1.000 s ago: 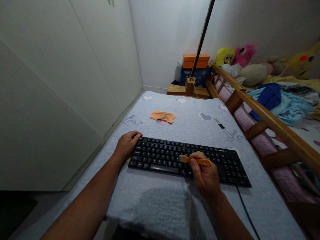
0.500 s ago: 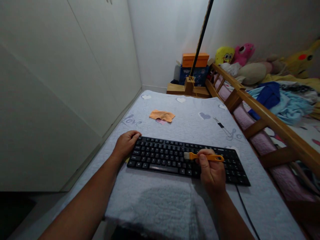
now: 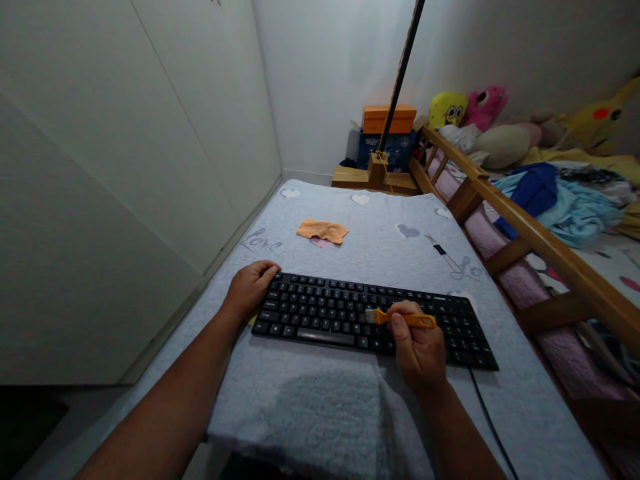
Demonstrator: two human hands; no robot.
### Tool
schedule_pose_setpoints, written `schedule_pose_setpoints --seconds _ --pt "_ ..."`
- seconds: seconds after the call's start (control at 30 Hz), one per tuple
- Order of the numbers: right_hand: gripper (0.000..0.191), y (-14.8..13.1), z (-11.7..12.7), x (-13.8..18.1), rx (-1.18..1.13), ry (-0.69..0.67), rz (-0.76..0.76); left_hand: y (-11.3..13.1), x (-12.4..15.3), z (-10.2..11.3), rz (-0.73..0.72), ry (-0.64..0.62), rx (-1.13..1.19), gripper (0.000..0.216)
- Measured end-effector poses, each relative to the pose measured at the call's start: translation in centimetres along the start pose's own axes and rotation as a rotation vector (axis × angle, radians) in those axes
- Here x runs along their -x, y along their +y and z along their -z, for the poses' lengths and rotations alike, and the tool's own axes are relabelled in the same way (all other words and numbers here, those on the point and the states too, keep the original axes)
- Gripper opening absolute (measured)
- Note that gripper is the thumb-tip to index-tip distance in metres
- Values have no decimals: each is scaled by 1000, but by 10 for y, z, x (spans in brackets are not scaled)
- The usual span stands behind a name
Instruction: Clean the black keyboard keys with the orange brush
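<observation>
A black keyboard [image 3: 330, 310] lies across a pale blue quilted cover [image 3: 380, 233]. My left hand [image 3: 249, 288] rests on the keyboard's left end, fingers curled over its far corner. My right hand [image 3: 417, 348] is closed around the orange handle of a small brush [image 3: 400, 319], whose pale bristles point left and touch the keys near the keyboard's middle.
An orange cloth [image 3: 323, 230] lies farther back on the cover, and a thin dark tool [image 3: 444, 253] lies to its right. The keyboard's cable [image 3: 487, 417] trails toward me at right. A wooden bed rail [image 3: 530, 230], plush toys [image 3: 470, 110] and boxes [image 3: 387, 130] lie beyond. White cupboard doors stand at left.
My right hand swept the brush rightward over the keys, then drew it slightly back left and toward me. My left hand has kept its place on the keyboard.
</observation>
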State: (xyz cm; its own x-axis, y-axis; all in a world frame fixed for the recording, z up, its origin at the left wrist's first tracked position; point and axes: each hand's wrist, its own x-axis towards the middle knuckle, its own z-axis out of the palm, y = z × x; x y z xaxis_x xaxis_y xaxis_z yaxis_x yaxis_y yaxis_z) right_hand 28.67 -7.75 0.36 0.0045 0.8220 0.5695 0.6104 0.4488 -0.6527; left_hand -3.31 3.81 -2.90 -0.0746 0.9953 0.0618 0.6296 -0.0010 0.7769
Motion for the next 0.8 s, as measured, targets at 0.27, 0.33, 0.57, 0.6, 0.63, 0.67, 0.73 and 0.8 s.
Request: schedule_pose_setpoints --seconds 0.27,0.33,0.57,0.6,0.63,0.67,0.73,0.8 --pt "19 -2 0 -5 42 -56 66 1 0 1 -1 -13 -12 38" --pt "20 -2 0 -3 23 -59 65 1 0 1 -3 -13 -7 38" --pt "18 -1 0 -2 9 11 35 3 0 1 -3 -10 -17 37" --pt "18 -1 0 -3 16 2 39 3 1 0 -1 -9 -17 37" --pt "18 -2 0 -4 20 -10 43 3 1 0 2 -8 -16 37" --pt "19 -2 0 -4 20 -27 46 3 1 0 4 -6 -15 37" --pt "21 -2 1 -4 6 -47 42 3 1 0 5 -3 -11 37" --pt "23 -2 3 -3 -18 -39 15 2 1 0 5 -1 -4 37"
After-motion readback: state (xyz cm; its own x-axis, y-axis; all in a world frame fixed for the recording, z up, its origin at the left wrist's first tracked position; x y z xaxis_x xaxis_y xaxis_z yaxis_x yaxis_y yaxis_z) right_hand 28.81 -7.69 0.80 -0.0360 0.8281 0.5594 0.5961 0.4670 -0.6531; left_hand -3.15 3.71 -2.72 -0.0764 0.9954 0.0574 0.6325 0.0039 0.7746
